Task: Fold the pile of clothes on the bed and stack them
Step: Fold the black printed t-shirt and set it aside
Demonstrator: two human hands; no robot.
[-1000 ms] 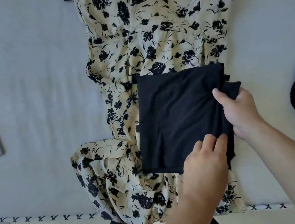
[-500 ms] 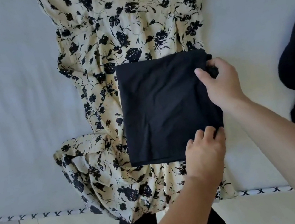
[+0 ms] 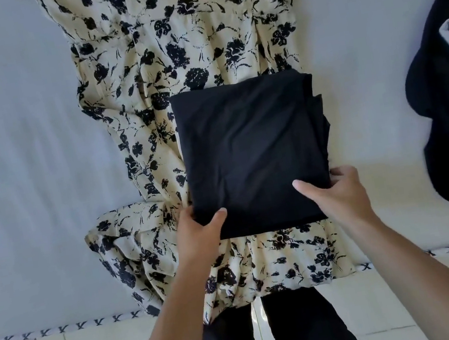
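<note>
- On the pale bed (image 3: 19,152), at the view's centre, a folded black garment (image 3: 253,152) lies atop the spread floral dress (image 3: 180,42).
- Left hand (image 3: 198,234), previously flat at 5 o'clock, now pinches the 7 o'clock corner.
- Right hand (image 3: 339,197) has dropped from the 3 o'clock edge to grip the 5 o'clock corner, likely ready for stacking.

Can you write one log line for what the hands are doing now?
step: folding | left hand: grips black cloth | right hand: grips cloth | under: dress

Bright, soft daylight; wide-angle edge distortion
</note>
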